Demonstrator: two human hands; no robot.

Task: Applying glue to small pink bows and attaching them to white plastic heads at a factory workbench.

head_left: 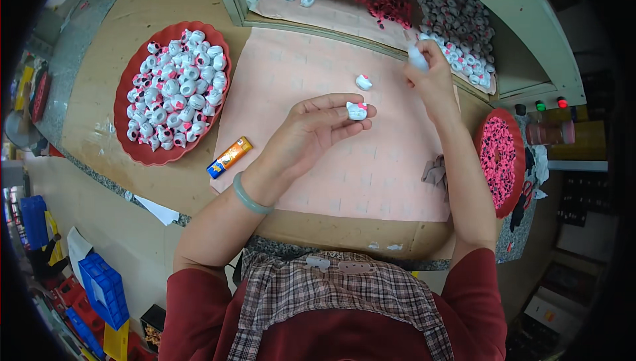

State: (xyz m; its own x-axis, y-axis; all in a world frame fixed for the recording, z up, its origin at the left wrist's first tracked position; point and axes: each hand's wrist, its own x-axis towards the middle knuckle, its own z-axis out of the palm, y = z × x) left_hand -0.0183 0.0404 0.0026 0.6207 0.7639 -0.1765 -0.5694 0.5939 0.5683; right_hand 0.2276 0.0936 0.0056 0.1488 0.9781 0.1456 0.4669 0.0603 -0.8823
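Note:
Between the thumb and fingers of my left hand [306, 124] is a small white cat-head figure [356, 111] with a pink bow, held above the pink sheet [344, 175]. My right hand [432, 76] is closed around a small translucent squeeze bottle [417, 58] with a thin tip, raised near the front edge of the shelf. Just beyond my left fingertips, a second white figure [364, 82] with a pink spot lies on the sheet.
A red scalloped bowl [119, 112] heaped with white figures stands at left, near an orange-and-blue packet [230, 157]. At right, another red bowl [519, 155] holds pink-and-black bits. The green-grey shelf [530, 36] behind holds many figures and a dark pink pile [391, 8]. A greyish cloth [435, 174] lies near my right forearm.

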